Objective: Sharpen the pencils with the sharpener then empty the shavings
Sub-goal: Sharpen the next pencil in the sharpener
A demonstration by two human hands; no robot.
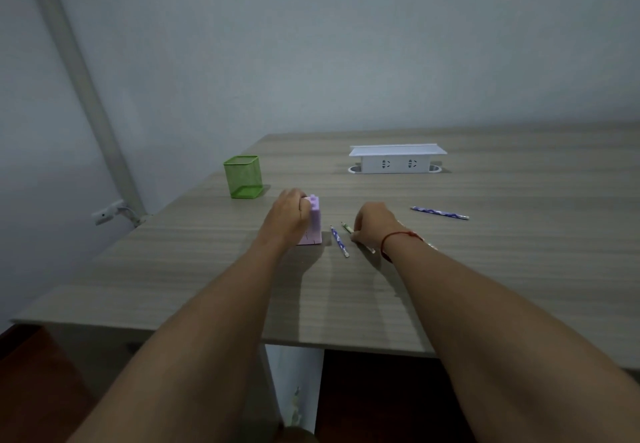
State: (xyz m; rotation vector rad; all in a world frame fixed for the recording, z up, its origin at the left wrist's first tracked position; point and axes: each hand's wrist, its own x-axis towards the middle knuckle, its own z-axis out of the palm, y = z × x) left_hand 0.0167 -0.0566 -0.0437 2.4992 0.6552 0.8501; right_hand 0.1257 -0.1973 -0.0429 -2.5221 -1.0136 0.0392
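Gripping the pale purple sharpener (pixel 314 226) from its 9 o'clock side, the left hand (pixel 290 216) wraps its fingers round the upper body and holds the box upright on the tabletop (pixel 485 269). The right hand (pixel 373 221), at 3 o'clock from the sharpener, curls its fingers down on a green pencil (pixel 346 227) and looks to pinch it near mid-shaft; 1 end pokes out toward 10 o'clock. A blue patterned pencil (pixel 339 241) lies between the 2 hands, touching neither, and a 2nd blue pencil (pixel 440 213) lies well apart at 3 o'clock. A green mesh cup (pixel 242 176) stands at 11 o'clock. The pencils are likely light, stiff and apt to roll, so a mid-shaft pinch suits; the plastic sharpener probably slides easily and wants a firm hold on its sides.
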